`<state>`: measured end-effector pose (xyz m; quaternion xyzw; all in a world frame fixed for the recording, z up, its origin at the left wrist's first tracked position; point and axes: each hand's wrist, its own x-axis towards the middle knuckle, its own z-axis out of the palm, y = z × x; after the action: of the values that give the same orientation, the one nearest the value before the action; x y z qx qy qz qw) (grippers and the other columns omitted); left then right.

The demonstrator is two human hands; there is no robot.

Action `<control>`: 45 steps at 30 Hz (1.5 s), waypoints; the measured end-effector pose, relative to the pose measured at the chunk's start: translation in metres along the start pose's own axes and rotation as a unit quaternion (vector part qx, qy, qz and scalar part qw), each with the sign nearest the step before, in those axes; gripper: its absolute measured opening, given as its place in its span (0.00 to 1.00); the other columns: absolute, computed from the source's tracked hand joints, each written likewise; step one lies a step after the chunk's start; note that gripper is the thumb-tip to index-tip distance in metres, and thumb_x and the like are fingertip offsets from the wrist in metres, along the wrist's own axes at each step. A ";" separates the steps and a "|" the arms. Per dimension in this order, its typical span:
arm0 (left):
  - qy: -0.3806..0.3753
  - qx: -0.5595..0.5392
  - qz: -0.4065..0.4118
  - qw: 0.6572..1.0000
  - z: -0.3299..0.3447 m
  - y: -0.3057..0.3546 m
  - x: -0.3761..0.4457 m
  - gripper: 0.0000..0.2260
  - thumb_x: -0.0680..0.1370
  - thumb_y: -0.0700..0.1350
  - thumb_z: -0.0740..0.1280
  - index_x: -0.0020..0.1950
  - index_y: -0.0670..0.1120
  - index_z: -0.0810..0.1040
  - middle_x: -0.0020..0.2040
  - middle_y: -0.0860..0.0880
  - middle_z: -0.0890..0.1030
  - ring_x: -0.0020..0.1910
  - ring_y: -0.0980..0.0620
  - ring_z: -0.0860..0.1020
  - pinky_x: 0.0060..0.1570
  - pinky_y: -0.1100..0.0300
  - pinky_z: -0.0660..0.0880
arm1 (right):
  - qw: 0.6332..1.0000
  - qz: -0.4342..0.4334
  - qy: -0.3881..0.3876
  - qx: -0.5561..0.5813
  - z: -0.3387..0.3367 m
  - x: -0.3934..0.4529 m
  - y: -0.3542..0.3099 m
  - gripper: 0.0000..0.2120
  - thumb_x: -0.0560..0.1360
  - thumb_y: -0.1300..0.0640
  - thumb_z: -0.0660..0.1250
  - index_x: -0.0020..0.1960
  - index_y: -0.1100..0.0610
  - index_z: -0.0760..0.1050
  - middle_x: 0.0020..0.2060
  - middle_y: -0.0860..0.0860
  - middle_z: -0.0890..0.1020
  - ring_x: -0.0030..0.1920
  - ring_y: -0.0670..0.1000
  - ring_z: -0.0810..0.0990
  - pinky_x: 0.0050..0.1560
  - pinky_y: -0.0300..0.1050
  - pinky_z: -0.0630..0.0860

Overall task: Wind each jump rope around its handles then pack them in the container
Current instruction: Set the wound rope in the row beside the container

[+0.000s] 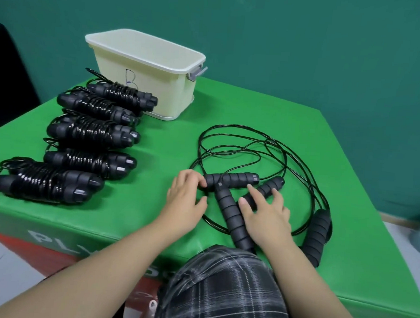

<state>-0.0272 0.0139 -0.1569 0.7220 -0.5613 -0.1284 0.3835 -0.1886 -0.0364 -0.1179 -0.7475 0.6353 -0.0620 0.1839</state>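
Hands lie close together on the green counter (349,192), amid loose jump ropes. The left hand (185,201) has its fingers bent, the fingertips touching the near end of a black foam handle (232,179) that lies crosswise just beyond it; whether it truly grips that handle I cannot tell. The right hand (265,216) lies flat with straight, spread fingers, resting on a second handle (267,189) that slants away past its fingertips. Between the two hands a third handle (232,219) runs from the crosswise one back toward the person's body, its side touching the right hand's thumb edge. Outboard of the right hand, near the counter's front edge, a fourth handle (316,236) lies along the curve of the black cord (241,146), which sprawls in several overlapping loops beyond and around both hands.

Far outboard of the left hand, five wound jump ropes (90,132) lie in a row, each with cord coiled round its paired handles; the row runs from the counter's front edge away to the cream container (145,81). That container stands well beyond the left hand at the counter's far edge, lid (144,48) on, with a grey latch (197,73) at its end and a pen mark on its side. A checked garment (220,289) shows beneath the forearms.
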 end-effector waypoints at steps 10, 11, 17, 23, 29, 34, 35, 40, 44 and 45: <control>-0.064 0.115 0.054 0.990 0.008 0.007 0.001 0.23 0.77 0.44 0.56 0.70 0.62 0.61 0.75 0.53 0.56 0.75 0.53 0.49 0.72 0.50 0.47 | 0.986 0.042 0.075 0.143 0.006 0.006 0.010 0.13 0.74 0.53 0.66 0.52 0.54 0.63 0.51 0.53 0.65 0.55 0.60 0.69 0.56 0.50 0.68; -0.048 0.091 0.049 0.993 0.009 0.008 0.002 0.20 0.77 0.46 0.54 0.67 0.61 0.65 0.73 0.53 0.60 0.74 0.52 0.54 0.71 0.50 0.49 | 0.985 0.040 0.078 0.149 0.006 0.006 0.011 0.12 0.73 0.57 0.65 0.51 0.55 0.63 0.52 0.53 0.67 0.55 0.59 0.69 0.55 0.50 0.67; -0.053 0.110 -0.061 0.991 0.018 0.028 0.017 0.29 0.63 0.73 0.50 0.55 0.57 0.67 0.59 0.53 0.69 0.62 0.49 0.66 0.64 0.52 0.58 | 0.979 0.029 0.121 0.161 0.008 0.003 0.017 0.16 0.73 0.64 0.62 0.60 0.58 0.66 0.60 0.55 0.70 0.59 0.57 0.69 0.58 0.48 0.64; -0.056 0.116 -0.111 0.985 0.017 0.042 0.023 0.21 0.68 0.59 0.69 0.55 0.54 0.67 0.59 0.48 0.68 0.61 0.45 0.66 0.63 0.52 0.59 | 0.982 0.058 0.155 0.087 0.000 -0.002 0.021 0.18 0.75 0.54 0.62 0.65 0.51 0.67 0.66 0.50 0.70 0.68 0.54 0.62 0.64 0.52 0.61; -0.039 0.082 -0.107 0.990 0.014 0.046 0.020 0.16 0.70 0.53 0.68 0.56 0.55 0.70 0.58 0.48 0.70 0.59 0.44 0.69 0.60 0.52 0.62 | 0.972 0.136 0.187 0.045 -0.011 -0.011 0.040 0.20 0.76 0.51 0.62 0.68 0.49 0.68 0.73 0.54 0.62 0.74 0.57 0.53 0.72 0.56 0.49; -0.033 0.042 -0.098 0.994 0.011 0.040 0.020 0.18 0.72 0.54 0.68 0.58 0.49 0.70 0.57 0.46 0.74 0.57 0.43 0.72 0.59 0.50 0.69 | 0.970 0.167 0.159 0.076 -0.020 -0.019 0.059 0.27 0.74 0.63 0.61 0.72 0.54 0.62 0.72 0.60 0.61 0.68 0.62 0.63 0.66 0.54 0.62; -0.034 0.045 -0.099 0.993 0.010 0.040 0.020 0.20 0.72 0.57 0.68 0.58 0.47 0.70 0.56 0.46 0.75 0.57 0.43 0.72 0.58 0.50 0.70 | 0.969 0.174 0.156 0.078 -0.020 -0.020 0.062 0.28 0.74 0.65 0.61 0.73 0.55 0.60 0.70 0.62 0.63 0.66 0.63 0.65 0.65 0.53 0.63; -0.106 0.105 -0.144 0.978 0.007 0.052 0.018 0.31 0.66 0.74 0.60 0.49 0.47 0.67 0.44 0.50 0.76 0.45 0.46 0.76 0.49 0.53 0.73 | 0.967 0.171 0.164 0.094 -0.017 -0.024 0.068 0.28 0.75 0.64 0.62 0.73 0.58 0.59 0.60 0.61 0.72 0.59 0.61 0.69 0.58 0.51 0.65; -0.180 0.171 -0.138 0.959 0.011 0.058 0.020 0.32 0.65 0.78 0.51 0.46 0.52 0.72 0.47 0.51 0.78 0.51 0.46 0.76 0.55 0.52 0.71 | 0.949 0.080 0.240 0.186 -0.018 -0.024 0.060 0.24 0.76 0.61 0.64 0.71 0.57 0.63 0.62 0.55 0.75 0.61 0.57 0.70 0.60 0.51 0.68; -0.181 0.172 -0.137 0.959 0.011 0.058 0.020 0.30 0.65 0.76 0.50 0.43 0.52 0.73 0.47 0.51 0.78 0.51 0.46 0.75 0.54 0.52 0.70 | 0.946 0.059 0.246 0.204 -0.019 -0.022 0.057 0.24 0.77 0.60 0.64 0.71 0.56 0.63 0.63 0.53 0.75 0.63 0.56 0.69 0.62 0.51 0.68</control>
<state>-0.0689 -0.0135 -0.1188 0.8119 -0.5304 -0.2099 0.1248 -0.2516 -0.0254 -0.1170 -0.6168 0.6773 -0.3615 0.1736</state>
